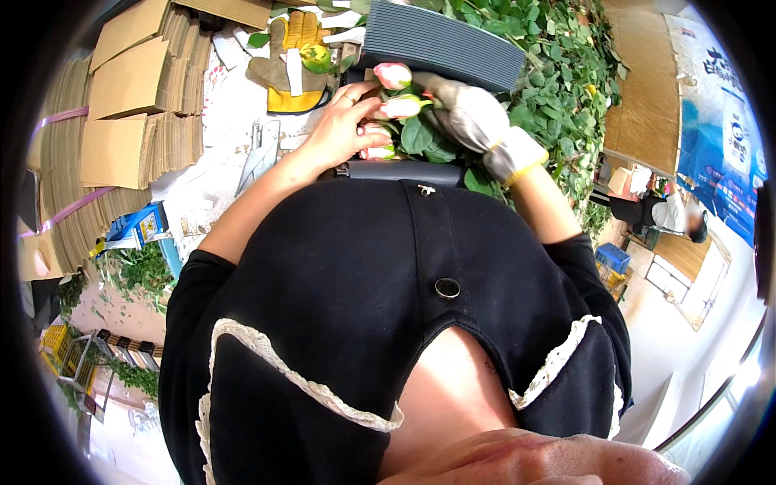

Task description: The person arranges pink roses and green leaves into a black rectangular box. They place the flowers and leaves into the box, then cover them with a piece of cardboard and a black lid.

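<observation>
Several pink-and-white roses lie bunched in front of my chest: an upper rose (393,76), a middle rose (402,106) and a lower rose (375,144). My left hand (343,121), bare with a ring, curls its fingers against the flower heads from the left. On the other side my right hand (471,113), in a grey-and-white glove, closes where the middle rose's stem begins; its fingertips are partly hidden. Green rose leaves (422,139) hang between both hands. Just beyond them is a ribbed grey panel (443,44), and a dark grey edge (404,170) runs nearest my body.
Stacked cardboard sheets (129,77) stand at the left. Yellow-and-brown work gloves (293,69) and a metal tool (259,158) lie on the white surface. A heap of leafy stems (566,89) fills the right. Another person (667,212) is farther off at right.
</observation>
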{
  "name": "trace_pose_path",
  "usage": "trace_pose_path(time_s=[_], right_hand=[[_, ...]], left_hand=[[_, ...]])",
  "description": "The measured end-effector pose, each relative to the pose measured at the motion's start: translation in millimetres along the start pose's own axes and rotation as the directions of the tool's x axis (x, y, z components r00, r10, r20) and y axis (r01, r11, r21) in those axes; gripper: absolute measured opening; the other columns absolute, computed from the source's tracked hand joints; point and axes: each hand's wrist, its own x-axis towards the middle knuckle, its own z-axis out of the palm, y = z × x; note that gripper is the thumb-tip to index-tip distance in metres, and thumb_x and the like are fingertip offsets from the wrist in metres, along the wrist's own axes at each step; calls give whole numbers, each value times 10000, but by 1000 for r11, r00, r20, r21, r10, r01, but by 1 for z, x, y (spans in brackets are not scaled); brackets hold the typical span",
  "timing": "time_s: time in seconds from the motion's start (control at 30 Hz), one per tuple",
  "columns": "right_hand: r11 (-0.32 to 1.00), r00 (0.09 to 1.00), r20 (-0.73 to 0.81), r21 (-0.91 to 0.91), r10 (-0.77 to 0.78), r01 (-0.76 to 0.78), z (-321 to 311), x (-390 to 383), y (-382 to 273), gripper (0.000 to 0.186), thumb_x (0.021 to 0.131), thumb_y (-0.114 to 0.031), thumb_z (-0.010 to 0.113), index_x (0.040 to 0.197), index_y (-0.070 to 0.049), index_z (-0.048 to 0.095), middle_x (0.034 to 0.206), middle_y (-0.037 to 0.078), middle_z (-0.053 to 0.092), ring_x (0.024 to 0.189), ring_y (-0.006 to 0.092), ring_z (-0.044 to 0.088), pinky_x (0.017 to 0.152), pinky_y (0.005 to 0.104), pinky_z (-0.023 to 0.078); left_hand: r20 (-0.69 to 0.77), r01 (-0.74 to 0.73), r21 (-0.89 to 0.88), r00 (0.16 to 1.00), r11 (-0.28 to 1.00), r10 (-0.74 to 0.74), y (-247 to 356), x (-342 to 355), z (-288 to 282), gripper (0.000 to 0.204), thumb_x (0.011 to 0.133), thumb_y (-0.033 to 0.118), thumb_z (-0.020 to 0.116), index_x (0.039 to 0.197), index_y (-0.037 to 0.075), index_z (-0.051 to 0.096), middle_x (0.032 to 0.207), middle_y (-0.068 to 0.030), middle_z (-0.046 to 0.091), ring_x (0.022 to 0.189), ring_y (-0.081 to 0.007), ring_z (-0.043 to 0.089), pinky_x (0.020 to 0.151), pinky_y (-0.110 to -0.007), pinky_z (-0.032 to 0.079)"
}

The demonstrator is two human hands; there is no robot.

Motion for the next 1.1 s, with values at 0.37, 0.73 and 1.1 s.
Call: trace_pose_path(time_s=[0.37,0.73,1.1], right_hand=[[983,986,-33,77,-165,167,29,2,34,424,890,-146,595,1311,-149,543,1102,168,658,950,373,650,820,422,522],[964,968,-47,91,-245,248,-20,-26,6,247,832,-144,684,1040,-19,638,966,147,668,854,317,659,721,380,528],[982,967,-224,112,-122,150,-50,-44,2,221,807,-145,727,995,-37,683,984,136,681,859,255,687,713,335,562]], left_hand=[[181,-141,-10,973,990,140,-14,27,-23,383,695,313,817,938,56,671,1319,-88,551,1162,-307,511,980,-413,429],[32,-185,-2,982,983,185,-26,25,-6,247,725,200,787,941,98,722,1273,-73,572,1120,-288,538,976,-404,434],[-20,-82,316,995,945,93,-1,7,-12,255,740,312,781,955,195,712,1116,-112,482,1078,-312,460,938,-414,417]])
